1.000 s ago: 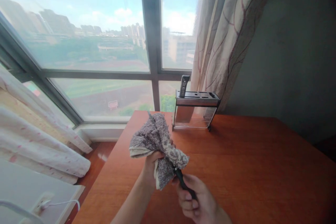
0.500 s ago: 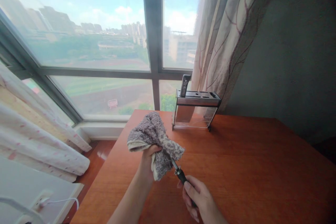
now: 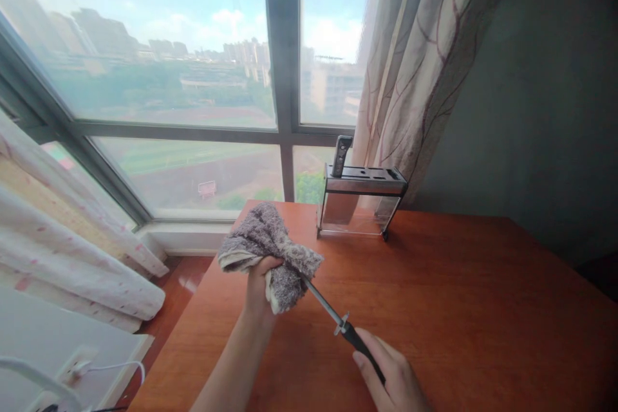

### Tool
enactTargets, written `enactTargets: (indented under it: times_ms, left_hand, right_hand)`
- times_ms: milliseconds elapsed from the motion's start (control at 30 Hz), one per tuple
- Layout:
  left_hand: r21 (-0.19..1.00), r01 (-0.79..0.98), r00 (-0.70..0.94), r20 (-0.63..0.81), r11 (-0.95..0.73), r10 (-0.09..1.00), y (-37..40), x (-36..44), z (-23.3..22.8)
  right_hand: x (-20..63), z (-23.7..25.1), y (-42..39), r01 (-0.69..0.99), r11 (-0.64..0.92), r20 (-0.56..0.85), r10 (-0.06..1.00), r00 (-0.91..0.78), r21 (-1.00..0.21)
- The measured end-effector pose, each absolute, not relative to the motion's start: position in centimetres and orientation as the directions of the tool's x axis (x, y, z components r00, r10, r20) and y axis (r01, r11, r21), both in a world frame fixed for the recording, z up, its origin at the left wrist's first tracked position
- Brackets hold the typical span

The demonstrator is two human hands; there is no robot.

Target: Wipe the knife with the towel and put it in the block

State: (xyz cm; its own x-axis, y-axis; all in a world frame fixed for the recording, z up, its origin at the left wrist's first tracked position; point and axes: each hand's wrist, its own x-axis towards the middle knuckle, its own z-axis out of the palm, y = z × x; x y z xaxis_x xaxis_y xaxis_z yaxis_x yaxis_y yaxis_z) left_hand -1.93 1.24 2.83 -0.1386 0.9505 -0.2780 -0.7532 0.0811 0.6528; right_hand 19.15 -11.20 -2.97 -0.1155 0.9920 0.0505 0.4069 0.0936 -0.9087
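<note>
Sharpening steel (image 3: 322, 302) runs diagonally over the counter (image 3: 458, 309), tip buried in the grey towel (image 3: 270, 257) our left hand (image 3: 258, 280) clenches, black handle down-right in our right hand (image 3: 391, 380), closed around it; knife block (image 3: 362, 196) stands beyond.

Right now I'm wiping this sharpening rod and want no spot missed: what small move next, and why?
Probably draw the rod fully out with the right hand: the tip is buried in the cloth gripped by the left hand.
</note>
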Motion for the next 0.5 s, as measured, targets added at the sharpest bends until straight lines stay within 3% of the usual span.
enactTargets:
  times_ms: [200,367,500]
  left_hand:
    - [0.605,-0.794,-0.180,-0.316,0.052,0.932,1.6,-2.2,2.4]
    - [0.569,-0.822,-0.152,-0.286,0.040,0.946,1.4,-1.8,2.5]
    - [0.552,-0.825,-0.054,-0.284,0.117,0.957,0.8,-0.6,2.3]
  right_hand:
    - [20.0,-4.1,-11.3,0.520,0.153,0.094,0.986,-0.139,-0.840]
    - [18.5,-3.5,-11.0,0.472,0.141,0.126,0.990,-0.064,-0.870]
    - [17.3,-2.2,-10.4,0.421,0.151,0.119,0.988,-0.101,-0.895]
